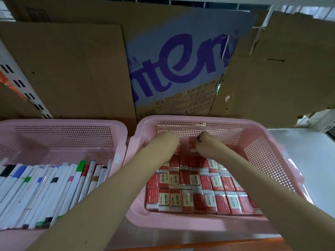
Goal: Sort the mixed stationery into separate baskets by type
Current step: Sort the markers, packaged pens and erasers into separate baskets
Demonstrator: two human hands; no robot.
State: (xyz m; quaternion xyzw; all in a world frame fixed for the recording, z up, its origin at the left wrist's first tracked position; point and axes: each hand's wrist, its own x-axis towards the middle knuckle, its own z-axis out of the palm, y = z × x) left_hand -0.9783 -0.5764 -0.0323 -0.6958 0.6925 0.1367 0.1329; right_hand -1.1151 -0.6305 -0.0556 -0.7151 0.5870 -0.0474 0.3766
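Pink basket (257, 153) holds rows of erasers (195, 189); right hand (204, 144) pinches one eraser (192, 143), left hand's (167, 142) grip is hidden.

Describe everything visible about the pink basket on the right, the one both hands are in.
The right pink basket looks like plastic, with a smooth rolled rim and perforated grid walls. It sits beside a second pink basket. Red-and-white eraser packs lie in rows across its near floor. The left hand and right hand reach toward its far wall, the right holding a red pack.
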